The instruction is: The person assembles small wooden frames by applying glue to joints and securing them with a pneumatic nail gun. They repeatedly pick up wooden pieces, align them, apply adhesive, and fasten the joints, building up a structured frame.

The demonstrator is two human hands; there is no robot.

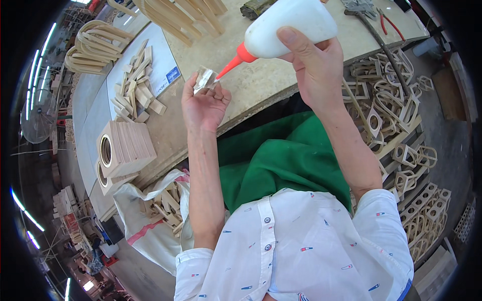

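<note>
My left hand (203,106) holds a small pale wooden piece (205,79) up at its fingertips, above the edge of the workbench (261,85). My right hand (314,67) grips a white squeeze bottle of glue (286,25) tilted down to the left. Its orange nozzle (233,61) points at the wooden piece, the tip just touching it or a hair away. Both forearms rise from the lower edge over a green cloth on my lap (281,155).
Loose small wooden blocks (135,85) lie on the bench at left, by stacks of square wooden pieces with round holes (123,148). A white sack of offcuts (160,205) sits below. Glued wooden frames (396,125) pile up at right. Pliers (389,22) and a hammer (374,30) lie far right.
</note>
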